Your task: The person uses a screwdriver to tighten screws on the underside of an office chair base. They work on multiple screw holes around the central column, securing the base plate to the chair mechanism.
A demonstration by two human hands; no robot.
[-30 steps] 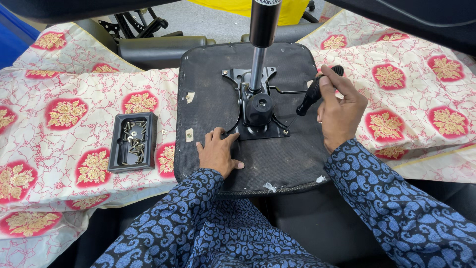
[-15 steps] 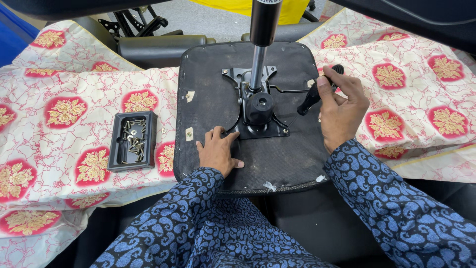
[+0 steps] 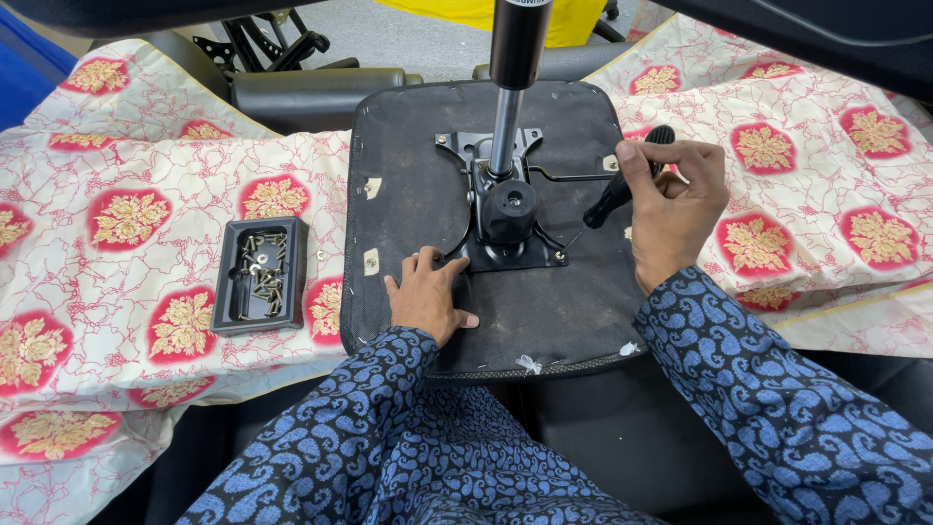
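Note:
An upturned black chair seat (image 3: pixel 428 185) lies in front of me on a patterned cloth. A black metal mechanism plate (image 3: pixel 505 209) with a gas-lift cylinder (image 3: pixel 513 58) standing upright is mounted at its middle. My left hand (image 3: pixel 426 297) rests flat on the seat, fingertips at the plate's near left corner. My right hand (image 3: pixel 671 199) grips a black-handled screwdriver (image 3: pixel 622 190), its tip angled down toward the plate's right side, beside a thin lever rod (image 3: pixel 569 177).
A black tray (image 3: pixel 258 275) with several screws sits on the cream and red floral cloth (image 3: pixel 126 214) to the left. Black chair parts (image 3: pixel 311 87) lie at the back. A yellow object (image 3: pixel 466 12) is at the top.

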